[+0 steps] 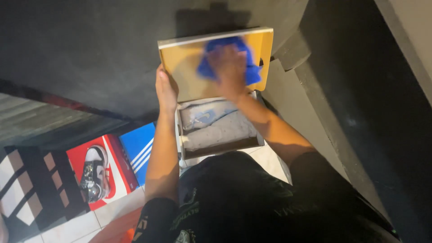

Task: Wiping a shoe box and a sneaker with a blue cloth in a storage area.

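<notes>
1. A dark wall (90, 54) is filling the upper left of the frame, and a dark ledge (360, 90) is running down the right side.
2. The person's dark clothing (243, 198) is taking up the bottom centre, with both bare forearms reaching up from it.
3. A shoe box (216, 135) is sitting open in the middle of the frame, with pale paper and what looks like a shoe lying inside.
4. Its yellow lid (184, 63) is standing tilted up at the top centre, hinged back from the box.
5. A red box (118, 167) with a sneaker (94, 173) lying on it, and a blue box (139, 146) just beside it, are resting on the tiled floor at the lower left.
6. The left hand (165, 87) is gripping the lid's left edge; its fingers look curled behind the lid, though I cannot see them fully.
7. The right hand (230, 67) is pressing a blue cloth (249, 74) flat against the lid's inner face, fingers spread apart over it.
8. To my eye, wiping well here is meaning keeping the left hand bracing firmly so the lid is not folding back, and keeping the cloth flat under the palm, working edge to edge into the corners.
</notes>
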